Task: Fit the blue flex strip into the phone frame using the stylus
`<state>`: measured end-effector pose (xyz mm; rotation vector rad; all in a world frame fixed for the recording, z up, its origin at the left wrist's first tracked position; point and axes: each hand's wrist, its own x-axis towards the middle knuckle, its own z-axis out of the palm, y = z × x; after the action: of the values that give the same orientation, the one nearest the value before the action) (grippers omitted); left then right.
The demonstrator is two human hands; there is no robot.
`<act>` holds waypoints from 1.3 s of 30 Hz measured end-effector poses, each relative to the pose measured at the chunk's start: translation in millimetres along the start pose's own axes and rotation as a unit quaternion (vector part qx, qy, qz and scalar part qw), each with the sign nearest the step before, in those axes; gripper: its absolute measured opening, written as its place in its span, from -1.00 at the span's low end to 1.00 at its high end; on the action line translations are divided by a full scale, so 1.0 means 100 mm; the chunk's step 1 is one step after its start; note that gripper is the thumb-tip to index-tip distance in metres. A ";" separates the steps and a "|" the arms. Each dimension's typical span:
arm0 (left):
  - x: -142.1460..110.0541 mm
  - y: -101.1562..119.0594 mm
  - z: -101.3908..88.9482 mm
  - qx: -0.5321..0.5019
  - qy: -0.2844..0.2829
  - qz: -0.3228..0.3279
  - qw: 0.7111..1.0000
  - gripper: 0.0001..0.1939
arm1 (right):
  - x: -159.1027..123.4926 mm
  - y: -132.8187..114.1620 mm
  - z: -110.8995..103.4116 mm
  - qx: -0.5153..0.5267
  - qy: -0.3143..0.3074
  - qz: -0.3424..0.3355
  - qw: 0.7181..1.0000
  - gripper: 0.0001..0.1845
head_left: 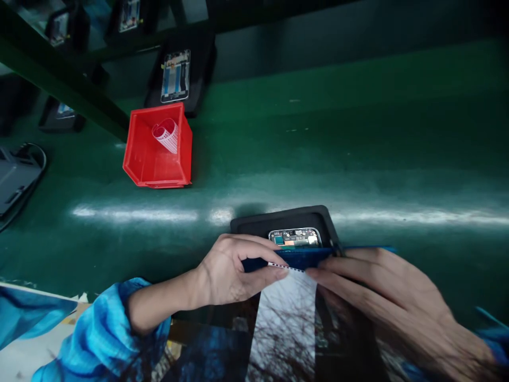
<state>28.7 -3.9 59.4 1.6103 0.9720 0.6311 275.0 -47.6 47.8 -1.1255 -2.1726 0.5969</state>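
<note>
A blue strip and the fingers of the left hand hide the lower part of a phone frame lying in a black tray. The right hand is motion-blurred, its wrist cut off at the lower right corner. A grey device runs off the left edge. Trays at top are dim, perhaps holding similar frames.

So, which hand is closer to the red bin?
Left. The left hand is below and to the right of the red bin, apart from it. The right hand is farther right.
</note>
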 end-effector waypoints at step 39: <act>-0.06 -0.01 0.03 0.103 0.034 0.108 0.988 -0.72 | 0.14 -0.12 0.09 0.028 0.063 0.022 0.997 -0.77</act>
<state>28.2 -10.6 58.5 1.9062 0.9434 0.7563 255.6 -42.9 53.2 -1.1525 -2.0167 0.5877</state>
